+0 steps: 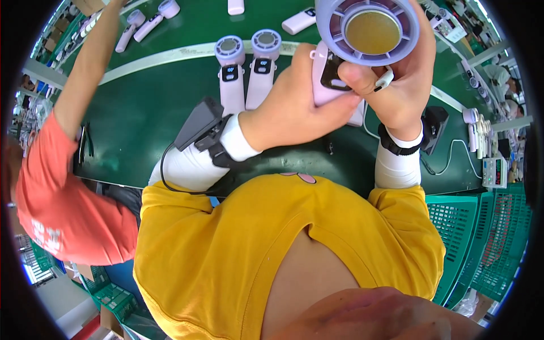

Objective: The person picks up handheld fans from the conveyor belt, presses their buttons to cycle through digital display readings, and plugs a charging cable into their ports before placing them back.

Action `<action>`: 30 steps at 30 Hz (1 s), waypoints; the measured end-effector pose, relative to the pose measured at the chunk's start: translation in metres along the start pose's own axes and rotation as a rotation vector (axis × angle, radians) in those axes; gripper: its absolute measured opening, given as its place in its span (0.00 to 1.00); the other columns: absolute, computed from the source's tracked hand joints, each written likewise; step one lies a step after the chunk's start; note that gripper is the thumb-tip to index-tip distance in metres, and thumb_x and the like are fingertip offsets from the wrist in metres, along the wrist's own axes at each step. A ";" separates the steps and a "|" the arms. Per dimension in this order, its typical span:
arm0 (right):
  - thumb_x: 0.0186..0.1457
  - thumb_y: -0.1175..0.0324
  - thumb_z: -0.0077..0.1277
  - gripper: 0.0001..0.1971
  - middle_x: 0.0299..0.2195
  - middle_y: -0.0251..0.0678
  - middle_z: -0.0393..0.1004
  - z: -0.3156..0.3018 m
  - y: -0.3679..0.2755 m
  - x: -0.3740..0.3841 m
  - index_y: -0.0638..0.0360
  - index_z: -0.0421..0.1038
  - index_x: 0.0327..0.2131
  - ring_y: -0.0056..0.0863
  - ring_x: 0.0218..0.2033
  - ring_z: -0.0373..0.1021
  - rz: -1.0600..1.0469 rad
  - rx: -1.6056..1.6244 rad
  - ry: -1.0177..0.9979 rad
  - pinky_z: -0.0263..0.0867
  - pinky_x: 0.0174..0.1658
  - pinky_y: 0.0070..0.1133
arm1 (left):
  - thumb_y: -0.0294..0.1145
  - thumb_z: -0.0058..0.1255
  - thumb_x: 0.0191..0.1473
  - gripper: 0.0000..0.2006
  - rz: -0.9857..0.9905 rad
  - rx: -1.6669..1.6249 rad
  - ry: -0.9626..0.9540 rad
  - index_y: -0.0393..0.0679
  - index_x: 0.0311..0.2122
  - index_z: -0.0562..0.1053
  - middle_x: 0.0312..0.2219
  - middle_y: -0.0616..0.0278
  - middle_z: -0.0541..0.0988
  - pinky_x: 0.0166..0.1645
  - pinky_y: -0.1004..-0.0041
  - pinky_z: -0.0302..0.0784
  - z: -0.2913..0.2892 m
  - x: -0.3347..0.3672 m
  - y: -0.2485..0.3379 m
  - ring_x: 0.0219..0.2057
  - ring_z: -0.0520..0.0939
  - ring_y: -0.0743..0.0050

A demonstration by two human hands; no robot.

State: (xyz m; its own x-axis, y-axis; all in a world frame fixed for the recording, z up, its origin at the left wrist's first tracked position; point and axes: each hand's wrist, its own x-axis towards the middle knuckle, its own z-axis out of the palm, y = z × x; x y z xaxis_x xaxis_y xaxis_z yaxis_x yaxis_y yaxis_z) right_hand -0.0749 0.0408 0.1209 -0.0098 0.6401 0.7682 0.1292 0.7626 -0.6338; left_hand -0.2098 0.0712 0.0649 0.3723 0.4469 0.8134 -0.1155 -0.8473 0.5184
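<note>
A lilac handheld fan (368, 33) is held up over the bench, its round head tipped toward me and a dark display panel on its handle. My left hand (286, 110) is closed around the handle. My right hand (405, 105) is bent in beside the fan head, with the thumb against the handle by the panel. A white cable plug (384, 81) sticks out between its thumb and fingers. Just left of my hands, two similar fans, one (231, 85) and another (262, 73), lie side by side with lit displays. Part of another lilac piece shows below my hands.
A green bench (141, 130) has a pale rail (164, 63) across it. More fans (148, 25) lie beyond. At left, a co-worker's arm (85, 73) reaches across. A small meter (494, 172), a white cable (451, 156) and green baskets (453, 226) are at right.
</note>
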 end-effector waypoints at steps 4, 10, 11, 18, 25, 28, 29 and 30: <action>0.32 0.69 0.65 0.48 0.49 0.42 0.57 -0.002 -0.019 0.007 0.67 0.43 0.54 0.29 0.48 0.59 0.085 0.040 0.044 0.55 0.51 0.24 | 0.31 0.53 0.44 0.32 -0.217 -0.304 -0.194 0.39 0.51 0.49 0.34 0.49 0.70 0.33 0.73 0.70 -0.008 0.013 0.020 0.28 0.75 0.63; 0.50 0.60 0.48 0.24 0.34 0.34 0.61 -0.021 -0.028 0.004 0.65 0.57 0.47 0.20 0.32 0.57 0.236 0.073 -0.115 0.56 0.36 0.17 | 0.32 0.48 0.48 0.26 -0.767 -1.537 -0.256 0.35 0.49 0.52 0.34 0.49 0.69 0.28 0.73 0.69 -0.045 0.036 0.051 0.25 0.73 0.66; 0.56 0.60 0.41 0.18 0.27 0.31 0.63 -0.026 -0.028 0.002 0.63 0.62 0.44 0.16 0.25 0.56 0.236 -0.040 -0.153 0.56 0.29 0.13 | 0.33 0.50 0.47 0.26 -0.612 -1.385 -0.113 0.35 0.48 0.54 0.34 0.49 0.69 0.28 0.72 0.69 -0.049 0.039 0.061 0.24 0.73 0.66; 0.54 0.65 0.43 0.11 0.24 0.31 0.61 -0.043 -0.035 0.015 0.63 0.66 0.36 0.20 0.25 0.57 0.003 -0.291 -0.253 0.56 0.29 0.17 | 0.40 0.51 0.45 0.28 0.452 -0.364 0.408 0.32 0.45 0.54 0.28 0.60 0.66 0.24 0.80 0.60 -0.057 0.024 0.123 0.19 0.64 0.76; 0.54 0.67 0.43 0.08 0.22 0.31 0.61 -0.030 -0.038 0.010 0.63 0.67 0.31 0.22 0.25 0.57 0.001 -0.363 -0.233 0.55 0.27 0.17 | 0.49 0.47 0.49 0.21 0.568 -0.421 0.444 0.42 0.38 0.60 0.26 0.60 0.71 0.28 0.62 0.70 -0.049 0.004 0.135 0.28 0.74 0.65; 0.54 0.68 0.43 0.08 0.23 0.32 0.61 -0.030 -0.038 0.012 0.63 0.67 0.31 0.21 0.24 0.57 0.113 -0.371 -0.177 0.54 0.27 0.17 | 0.44 0.47 0.50 0.22 0.161 -0.728 0.431 0.40 0.42 0.57 0.25 0.59 0.70 0.25 0.65 0.72 -0.062 0.014 0.136 0.27 0.74 0.65; 0.54 0.68 0.42 0.08 0.24 0.32 0.61 -0.029 -0.036 0.012 0.64 0.66 0.31 0.20 0.25 0.57 0.081 -0.406 -0.205 0.54 0.27 0.16 | 0.44 0.47 0.50 0.22 0.162 -0.732 0.424 0.40 0.42 0.57 0.25 0.59 0.70 0.25 0.65 0.72 -0.058 0.016 0.133 0.27 0.74 0.65; 0.55 0.69 0.42 0.08 0.25 0.31 0.61 -0.029 -0.034 0.012 0.64 0.65 0.32 0.19 0.25 0.57 0.048 -0.441 -0.233 0.54 0.28 0.15 | 0.40 0.47 0.49 0.21 0.318 -0.654 0.472 0.39 0.43 0.56 0.26 0.57 0.71 0.24 0.67 0.73 -0.049 0.017 0.128 0.26 0.74 0.65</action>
State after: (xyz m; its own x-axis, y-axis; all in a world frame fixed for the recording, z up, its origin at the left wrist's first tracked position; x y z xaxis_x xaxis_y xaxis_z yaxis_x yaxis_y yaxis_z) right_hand -0.0509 0.0197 0.1541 -0.2081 0.7159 0.6665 0.5411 0.6519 -0.5313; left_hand -0.2629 -0.0155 0.1581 -0.1715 0.4122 0.8948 -0.7097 -0.6816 0.1780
